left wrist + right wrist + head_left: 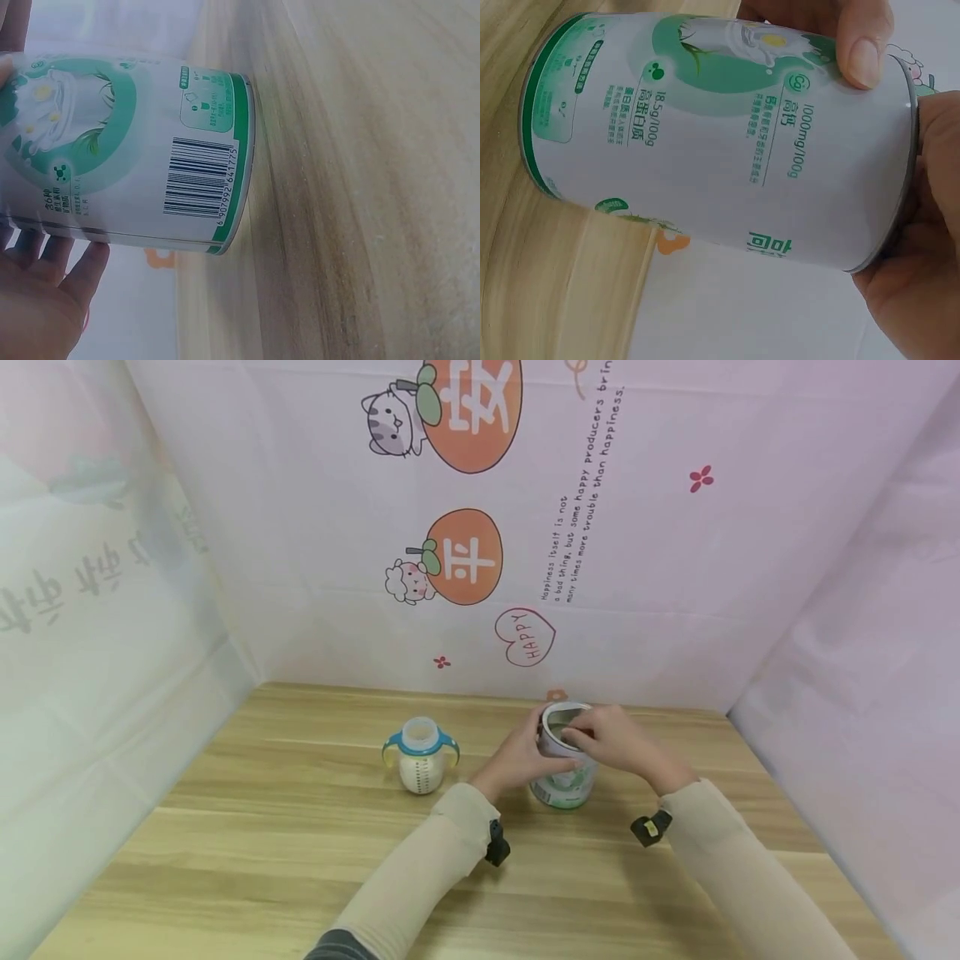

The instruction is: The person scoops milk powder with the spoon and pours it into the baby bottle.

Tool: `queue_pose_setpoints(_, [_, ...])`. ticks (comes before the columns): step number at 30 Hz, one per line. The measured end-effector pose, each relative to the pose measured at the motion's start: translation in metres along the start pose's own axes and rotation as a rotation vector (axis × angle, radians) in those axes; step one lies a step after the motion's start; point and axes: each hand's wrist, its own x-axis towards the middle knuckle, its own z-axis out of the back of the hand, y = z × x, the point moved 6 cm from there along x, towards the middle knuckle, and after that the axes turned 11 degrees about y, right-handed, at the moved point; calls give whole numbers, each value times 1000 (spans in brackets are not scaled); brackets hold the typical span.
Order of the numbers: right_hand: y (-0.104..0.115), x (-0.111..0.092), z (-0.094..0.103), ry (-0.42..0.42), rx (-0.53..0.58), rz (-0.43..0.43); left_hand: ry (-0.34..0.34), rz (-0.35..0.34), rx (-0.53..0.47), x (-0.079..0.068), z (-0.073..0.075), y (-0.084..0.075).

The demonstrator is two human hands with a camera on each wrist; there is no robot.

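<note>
A white and green milk powder tin (566, 787) stands on the wooden table with its open top facing up. My left hand (525, 756) grips the tin's left side below the rim, its thumb (862, 56) lying across the front in the right wrist view. Over the opening, my right hand (618, 739) has curled fingers reaching inside the rim. The tin wall hides those fingertips, so whatever they may hold cannot be seen. To the left of the tin stands a baby bottle (422, 772) with blue and yellow handles, uncapped, with whitish contents.
The wooden table (300, 843) meets a printed white cloth backdrop (637, 635) just behind the tin. Cloth walls also rise on the left and right. Black wrist cameras sit on both cuffs.
</note>
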Motion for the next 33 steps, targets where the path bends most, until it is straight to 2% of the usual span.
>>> queue_pose_setpoints(5, [-3, 0, -1, -15, 58, -53, -1, -9, -11, 0, -1, -3])
queue_pose_setpoints(9, [-11, -2, 1, -29, 186, -140, 1, 1, -6, -1, -1, -3])
queue_pose_setpoints(12, [-13, -5, 4, -59, 261, -165, 3, -1, -1, -1, -1, -2])
queue_pose_setpoints(33, [-37, -29, 13, -331, 442, -318, -26, 60, 10, 1, -1, 7])
